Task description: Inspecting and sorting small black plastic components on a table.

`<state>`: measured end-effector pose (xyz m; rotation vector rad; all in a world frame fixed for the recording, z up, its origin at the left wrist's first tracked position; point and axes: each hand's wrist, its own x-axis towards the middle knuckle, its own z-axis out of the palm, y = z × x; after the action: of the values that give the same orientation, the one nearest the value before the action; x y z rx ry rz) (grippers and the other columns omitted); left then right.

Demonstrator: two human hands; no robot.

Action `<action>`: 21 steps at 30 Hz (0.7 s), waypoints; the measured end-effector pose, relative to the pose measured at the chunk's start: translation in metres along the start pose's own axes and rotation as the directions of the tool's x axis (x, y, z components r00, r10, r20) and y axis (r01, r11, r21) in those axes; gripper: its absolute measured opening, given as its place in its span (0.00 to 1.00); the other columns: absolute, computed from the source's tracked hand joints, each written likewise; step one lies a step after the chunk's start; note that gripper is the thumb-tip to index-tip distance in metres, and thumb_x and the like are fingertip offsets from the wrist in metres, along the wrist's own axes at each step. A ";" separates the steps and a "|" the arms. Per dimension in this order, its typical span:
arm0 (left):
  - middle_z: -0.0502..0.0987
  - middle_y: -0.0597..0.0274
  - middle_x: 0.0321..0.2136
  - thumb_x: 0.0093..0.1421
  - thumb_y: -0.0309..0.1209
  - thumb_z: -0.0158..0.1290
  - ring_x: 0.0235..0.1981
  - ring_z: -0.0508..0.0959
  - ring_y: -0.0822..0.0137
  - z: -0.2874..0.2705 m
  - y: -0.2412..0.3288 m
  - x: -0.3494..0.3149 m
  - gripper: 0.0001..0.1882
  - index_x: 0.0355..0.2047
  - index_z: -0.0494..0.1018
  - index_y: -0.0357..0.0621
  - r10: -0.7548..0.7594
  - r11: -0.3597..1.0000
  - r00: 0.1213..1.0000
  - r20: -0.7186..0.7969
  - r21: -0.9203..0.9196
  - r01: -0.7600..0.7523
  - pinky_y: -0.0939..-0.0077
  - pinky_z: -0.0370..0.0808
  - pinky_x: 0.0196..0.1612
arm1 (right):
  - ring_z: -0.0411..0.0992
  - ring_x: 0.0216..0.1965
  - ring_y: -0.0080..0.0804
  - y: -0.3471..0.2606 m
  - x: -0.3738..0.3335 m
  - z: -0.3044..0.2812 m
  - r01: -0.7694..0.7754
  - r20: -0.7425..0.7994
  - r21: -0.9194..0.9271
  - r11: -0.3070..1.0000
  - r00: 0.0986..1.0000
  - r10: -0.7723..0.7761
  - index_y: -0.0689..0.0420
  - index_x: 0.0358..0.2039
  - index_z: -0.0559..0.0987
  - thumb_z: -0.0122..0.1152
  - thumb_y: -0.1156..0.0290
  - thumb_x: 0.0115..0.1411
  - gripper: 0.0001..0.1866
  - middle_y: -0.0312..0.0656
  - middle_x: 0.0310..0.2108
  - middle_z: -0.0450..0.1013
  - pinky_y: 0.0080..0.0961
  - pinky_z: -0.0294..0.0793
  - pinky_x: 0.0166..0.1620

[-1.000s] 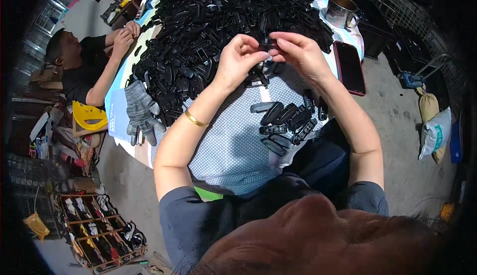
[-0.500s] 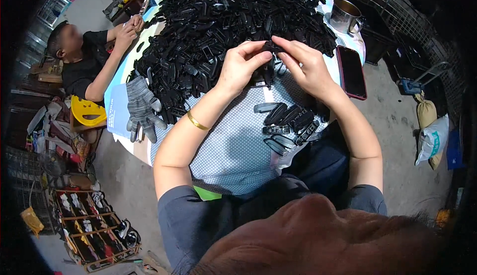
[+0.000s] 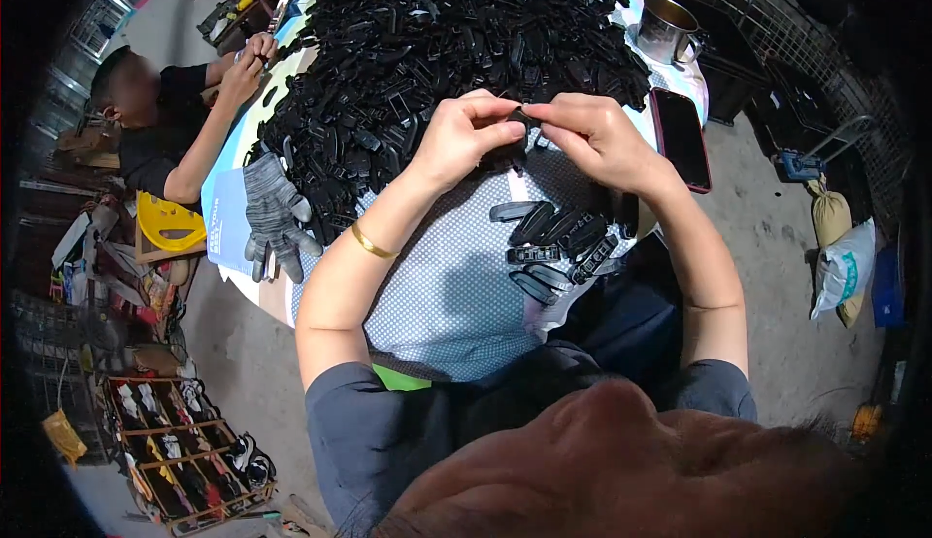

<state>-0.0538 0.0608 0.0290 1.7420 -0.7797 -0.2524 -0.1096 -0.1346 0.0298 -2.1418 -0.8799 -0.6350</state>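
Over the near edge of a large heap of small black plastic parts (image 3: pixel 427 43), my two hands meet fingertip to fingertip. My left hand (image 3: pixel 464 140) pinches a small black plastic part (image 3: pixel 525 120) from one side, thumb below the index finger. My right hand (image 3: pixel 602 140) grips the same part from the other side. The fingers cover most of it, so its exact shape is hidden. Closer to me, right of centre, lies a small group of oblong black pieces (image 3: pixel 558 247) with frame-like openings, on the dotted tablecloth (image 3: pixel 427 295).
A grey knitted glove (image 3: pixel 275 210) lies at the table's left edge. At the right are a phone (image 3: pixel 682 140) and a metal mug (image 3: pixel 668 31). Across to the left, a person (image 3: pixel 184 120) sits with both hands at the table edge. Sacks (image 3: pixel 845 266) stand on the floor.
My hands have come slightly lower in the picture, and their fingertips have drawn closer together around the black part. The other person's hands have shifted a little.
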 end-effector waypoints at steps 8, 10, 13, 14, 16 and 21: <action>0.76 0.62 0.30 0.52 0.22 0.54 0.30 0.76 0.74 0.008 0.006 0.004 0.17 0.44 0.70 0.35 -0.155 0.836 0.984 -0.092 -0.542 0.081 0.84 0.73 0.35 | 0.69 0.29 0.31 -0.006 0.004 0.021 -0.079 -0.218 0.052 0.996 0.972 0.089 0.61 0.46 0.72 0.50 0.77 0.55 0.16 0.44 0.31 0.70 0.22 0.69 0.31; 0.76 0.62 0.30 0.52 0.22 0.54 0.29 0.76 0.74 0.011 0.011 0.005 0.17 0.44 0.70 0.34 -0.111 0.840 0.985 -0.134 -0.542 0.021 0.83 0.74 0.35 | 0.70 0.34 0.26 -0.008 0.005 0.017 -0.269 -0.155 0.384 0.883 0.924 0.349 0.61 0.49 0.68 0.53 0.71 0.56 0.20 0.41 0.34 0.71 0.19 0.71 0.33; 0.76 0.61 0.29 0.52 0.21 0.53 0.28 0.76 0.74 0.007 0.018 0.004 0.17 0.44 0.70 0.34 -0.060 0.853 0.985 -0.161 -0.521 -0.033 0.82 0.74 0.34 | 0.72 0.35 0.27 -0.011 0.009 0.005 -0.550 0.269 0.745 0.377 0.765 0.585 0.62 0.46 0.68 0.54 0.63 0.57 0.20 0.42 0.36 0.71 0.21 0.75 0.34; 0.76 0.61 0.31 0.52 0.22 0.54 0.30 0.75 0.73 0.003 0.018 0.004 0.17 0.44 0.70 0.35 -0.055 0.874 0.997 -0.059 -0.486 0.020 0.81 0.72 0.37 | 0.73 0.33 0.26 -0.004 0.007 0.003 -0.578 0.418 0.777 0.249 0.770 0.482 0.62 0.44 0.70 0.53 0.62 0.57 0.19 0.42 0.35 0.72 0.22 0.75 0.34; 0.76 0.59 0.35 0.53 0.24 0.53 0.34 0.75 0.71 0.001 0.017 0.004 0.18 0.45 0.70 0.36 -0.056 0.906 0.998 0.032 -0.418 0.064 0.78 0.71 0.42 | 0.73 0.29 0.25 0.001 0.004 0.004 -0.590 0.522 0.796 0.135 0.782 0.340 0.62 0.37 0.74 0.51 0.61 0.59 0.16 0.42 0.30 0.74 0.20 0.74 0.33; 0.76 0.55 0.37 0.53 0.23 0.52 0.36 0.75 0.69 -0.005 0.021 0.001 0.17 0.44 0.70 0.36 0.006 0.894 0.996 0.089 -0.448 0.035 0.76 0.71 0.44 | 0.73 0.27 0.22 -0.003 0.003 0.007 -0.519 0.385 0.769 0.373 0.842 0.378 0.61 0.35 0.75 0.52 0.60 0.58 0.15 0.39 0.28 0.74 0.15 0.71 0.31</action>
<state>-0.0580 0.0619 0.0500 1.3037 -0.7052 -0.4836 -0.1084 -0.1263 0.0283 -1.3556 -0.4435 0.2672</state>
